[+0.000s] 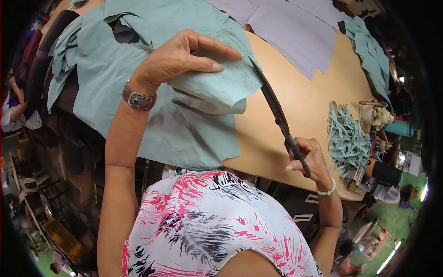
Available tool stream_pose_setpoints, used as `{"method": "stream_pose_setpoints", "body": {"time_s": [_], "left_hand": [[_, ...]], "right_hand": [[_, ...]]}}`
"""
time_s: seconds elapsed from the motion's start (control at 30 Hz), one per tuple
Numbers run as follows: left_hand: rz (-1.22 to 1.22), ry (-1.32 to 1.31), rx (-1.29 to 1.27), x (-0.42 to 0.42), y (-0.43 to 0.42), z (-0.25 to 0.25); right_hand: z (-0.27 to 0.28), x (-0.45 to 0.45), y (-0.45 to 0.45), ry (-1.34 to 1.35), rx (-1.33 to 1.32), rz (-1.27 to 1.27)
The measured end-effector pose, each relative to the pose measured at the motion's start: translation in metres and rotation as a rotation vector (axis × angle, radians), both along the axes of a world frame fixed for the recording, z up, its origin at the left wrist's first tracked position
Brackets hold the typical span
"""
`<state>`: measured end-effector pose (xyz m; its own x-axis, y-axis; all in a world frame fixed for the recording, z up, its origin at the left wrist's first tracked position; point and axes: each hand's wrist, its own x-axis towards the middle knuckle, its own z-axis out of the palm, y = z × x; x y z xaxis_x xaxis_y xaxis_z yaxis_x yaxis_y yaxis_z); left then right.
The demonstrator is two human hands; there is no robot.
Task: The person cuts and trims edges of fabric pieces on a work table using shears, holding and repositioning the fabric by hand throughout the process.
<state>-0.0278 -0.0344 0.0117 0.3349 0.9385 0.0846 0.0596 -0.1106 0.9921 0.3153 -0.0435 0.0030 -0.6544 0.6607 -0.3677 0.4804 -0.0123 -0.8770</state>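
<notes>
Beside heaped strips (347, 138), right fingers (310, 144) round scissors (278, 117), left fingers (214, 45) gripping green cloth (214, 87), lilac sheets (293, 34) beyond

The right grip (314, 159) partly hides the scissors' handles (298, 154); top edge crops lilac cloth (295, 34).

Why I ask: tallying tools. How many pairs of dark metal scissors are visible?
1: dark metal scissors, in the right hand, reaching the edge of pale green fabric. Others may be hidden.
</notes>
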Motion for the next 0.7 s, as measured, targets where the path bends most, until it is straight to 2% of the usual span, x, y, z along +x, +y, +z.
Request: {"method": "stream_pose_setpoints", "body": {"time_s": [0.1, 0.2, 0.3, 0.4, 0.7], "left_hand": [[0.013, -0.007, -0.013, 0.0, 0.0, 0.001], [0.018, -0.003, 0.001, 0.0, 0.0, 0.0], [0.018, -0.001, 0.004, 0.0, 0.001, 0.0], [0.007, -0.008, -0.014, 0.002, 0.0, 0.0], [-0.102, 0.022, -0.043, 0.012, -0.003, 0.002]], "right_hand": [[-0.003, 0.002, -0.001, -0.015, 0.018, -0.002], [0.005, -0.002, -0.005, -0.084, -0.146, -0.11], [0.008, -0.004, -0.006, -0.098, -0.166, -0.109], [-0.003, 0.002, -0.002, 0.078, -0.088, 0.005], [-0.001, -0.01, -0.003, 0.091, -0.149, -0.019]]}}
